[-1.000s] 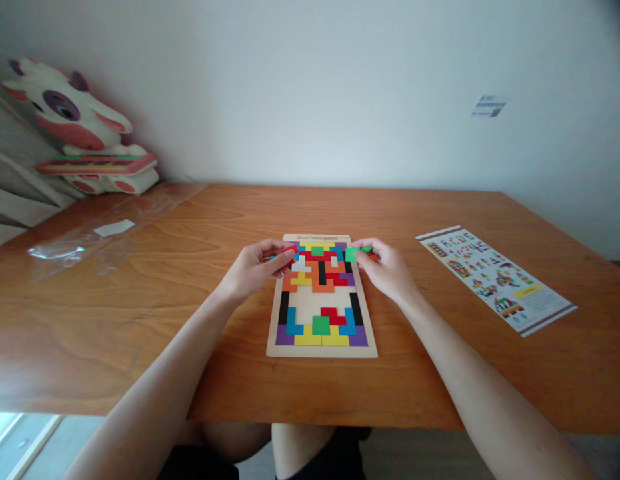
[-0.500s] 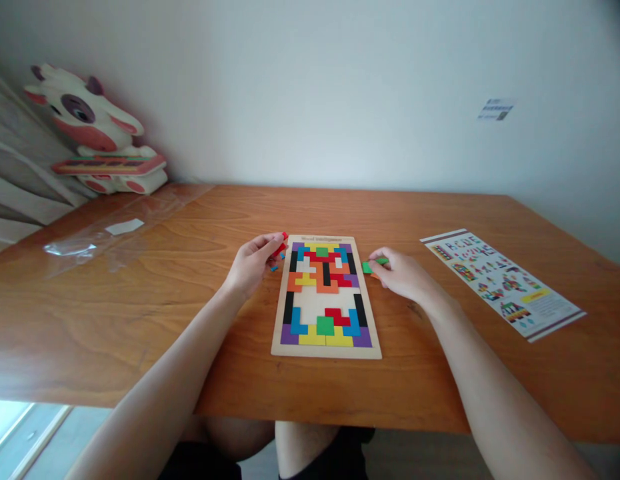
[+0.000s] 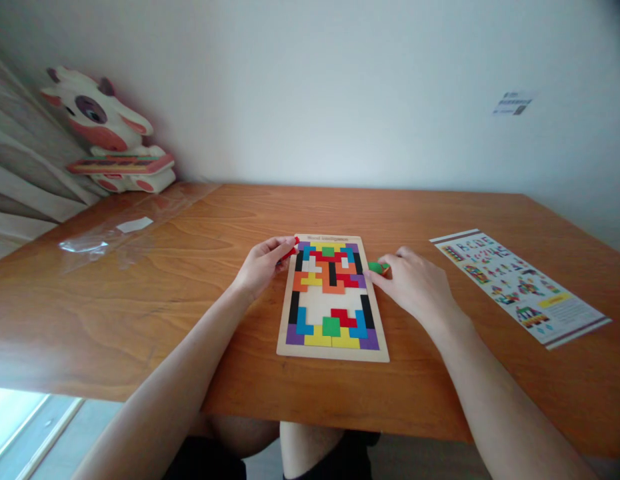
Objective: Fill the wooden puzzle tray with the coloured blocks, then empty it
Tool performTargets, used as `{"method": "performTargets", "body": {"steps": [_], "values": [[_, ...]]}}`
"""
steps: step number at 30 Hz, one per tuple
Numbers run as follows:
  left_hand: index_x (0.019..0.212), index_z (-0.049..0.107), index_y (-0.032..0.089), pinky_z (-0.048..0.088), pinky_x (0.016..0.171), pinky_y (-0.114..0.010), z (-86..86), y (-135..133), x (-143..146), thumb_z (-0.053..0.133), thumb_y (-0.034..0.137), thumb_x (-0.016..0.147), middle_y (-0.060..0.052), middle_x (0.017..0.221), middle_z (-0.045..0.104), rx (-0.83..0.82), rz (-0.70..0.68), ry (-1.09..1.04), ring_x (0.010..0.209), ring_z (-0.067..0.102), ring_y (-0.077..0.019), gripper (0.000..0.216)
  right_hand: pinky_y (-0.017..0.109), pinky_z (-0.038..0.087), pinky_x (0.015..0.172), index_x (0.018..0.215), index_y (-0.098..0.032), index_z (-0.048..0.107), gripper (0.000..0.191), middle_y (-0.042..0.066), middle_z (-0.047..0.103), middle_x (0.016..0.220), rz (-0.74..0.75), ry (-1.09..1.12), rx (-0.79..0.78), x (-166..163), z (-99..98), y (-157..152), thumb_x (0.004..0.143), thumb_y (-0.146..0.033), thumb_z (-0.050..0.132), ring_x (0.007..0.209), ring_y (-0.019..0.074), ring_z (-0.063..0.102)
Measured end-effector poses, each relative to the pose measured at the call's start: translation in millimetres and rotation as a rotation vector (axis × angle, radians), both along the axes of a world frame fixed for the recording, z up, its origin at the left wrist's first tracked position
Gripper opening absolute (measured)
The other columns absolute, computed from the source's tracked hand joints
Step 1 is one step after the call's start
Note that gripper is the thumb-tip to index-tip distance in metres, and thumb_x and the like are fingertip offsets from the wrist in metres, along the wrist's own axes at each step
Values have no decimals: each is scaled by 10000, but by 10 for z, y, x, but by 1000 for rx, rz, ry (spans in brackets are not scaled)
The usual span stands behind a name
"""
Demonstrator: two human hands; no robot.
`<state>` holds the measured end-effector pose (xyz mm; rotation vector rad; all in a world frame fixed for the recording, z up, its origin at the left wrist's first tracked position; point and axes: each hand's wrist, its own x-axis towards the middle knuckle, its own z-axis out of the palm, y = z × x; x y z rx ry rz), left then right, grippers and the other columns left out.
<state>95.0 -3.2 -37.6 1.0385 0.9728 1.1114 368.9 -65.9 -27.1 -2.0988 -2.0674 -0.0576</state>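
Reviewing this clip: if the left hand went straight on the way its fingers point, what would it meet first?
Probably the puzzle board: the left hand, pinching a red piece, points right at its top-left corner, almost touching it.

The left hand (image 3: 263, 267) pinches a red piece (image 3: 292, 248) at the upper left corner of the puzzle board (image 3: 335, 354). The right hand (image 3: 417, 287) holds a green piece (image 3: 376, 267) just beside the board's right edge, over the desk (image 3: 190, 280).

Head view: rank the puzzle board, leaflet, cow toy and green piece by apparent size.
1. puzzle board
2. cow toy and leaflet: they look alike and the toy sits farther off, so unranked
3. green piece, partly hidden in the right hand
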Motion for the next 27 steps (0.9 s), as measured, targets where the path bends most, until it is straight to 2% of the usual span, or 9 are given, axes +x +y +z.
{"method": "performTargets", "body": {"steps": [3,5,8,11,15,22,27], "values": [[807,697,147,352,502,-173,-7,11,-9,876,430,619,23,694,606,-20,13,-18,539,437,-37,384,382,485,693,908,-222,737,261,131,634,976,85,75,53,-44,10,-10,886,-463,639,892,288,636],[812,697,146,356,501,-170,-8,15,-11,881,424,614,30,682,592,-31,18,-32,535,434,-37,388,372,488,749,941,-232,733,221,102,651,995,241,212,44,-93,45,-21,902,-425,631,902,256,633],[807,694,139,360,508,-171,-13,12,-3,877,431,620,25,694,597,-37,7,-25,541,433,-38,392,330,489,750,917,-249,731,232,47,684,961,490,462,-178,-200,96,-63,906,-457,630,824,194,638],[820,694,138,359,513,-174,-34,5,9,856,443,651,11,722,616,-32,-16,19,553,435,-44,384,314,496,733,911,-243,731,307,36,700,946,600,566,-379,-303,89,-124,788,-524,747,827,197,644],[830,692,145,375,537,-185,-87,5,20,833,463,679,10,711,611,-37,-47,50,556,438,-50,379,339,515,778,944,-235,710,408,49,708,988,549,561,-394,-354,18,-180,661,-491,855,888,229,660],[875,703,161,353,500,-196,-174,27,4,811,495,708,5,721,617,-3,-74,118,532,438,-55,389,344,520,761,931,-236,690,377,47,711,960,459,568,-384,-348,-58,-200,649,-405,874,872,234,670],[874,708,158,350,502,-187,-151,10,14,812,490,711,3,731,614,7,-83,108,547,440,-54,383,311,493,663,881,-222,672,376,35,699,876,422,598,-422,-379,-66,-194,629,-403,883,758,199,643]]}}
